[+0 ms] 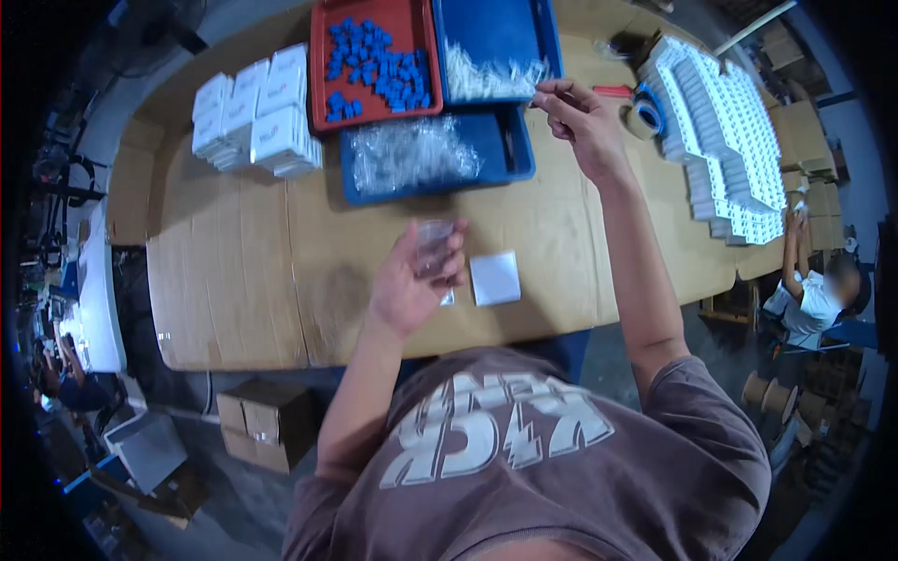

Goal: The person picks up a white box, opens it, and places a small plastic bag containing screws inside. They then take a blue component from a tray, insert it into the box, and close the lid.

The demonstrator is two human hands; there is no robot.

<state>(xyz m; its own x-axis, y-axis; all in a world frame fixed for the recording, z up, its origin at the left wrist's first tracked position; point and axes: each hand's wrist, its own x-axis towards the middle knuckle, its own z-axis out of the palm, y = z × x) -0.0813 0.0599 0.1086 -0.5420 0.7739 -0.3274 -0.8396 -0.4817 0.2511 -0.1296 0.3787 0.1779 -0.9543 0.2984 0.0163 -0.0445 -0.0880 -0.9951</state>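
My left hand (400, 285) is closed around a small clear plastic case (433, 248) and holds it above the near part of the table. Farther off and to the right, my right hand (586, 126) has thumb and fingertips pinched together at the corner of a blue tray (491, 28) of small white pieces (477, 75). What the pinch holds is too small to make out. On the cardboard table top just right of my left hand lies a flat white square (495, 278). Another pale bit shows partly beneath that hand.
A red tray (318, 93) holds blue pieces (374, 61). A nearer blue tray (440, 190) holds clear plastic pieces (412, 154). White boxes (281, 131) are stacked left, more white stacks (720, 140) right, beside tape rolls (644, 120). Another person (809, 294) sits far right.
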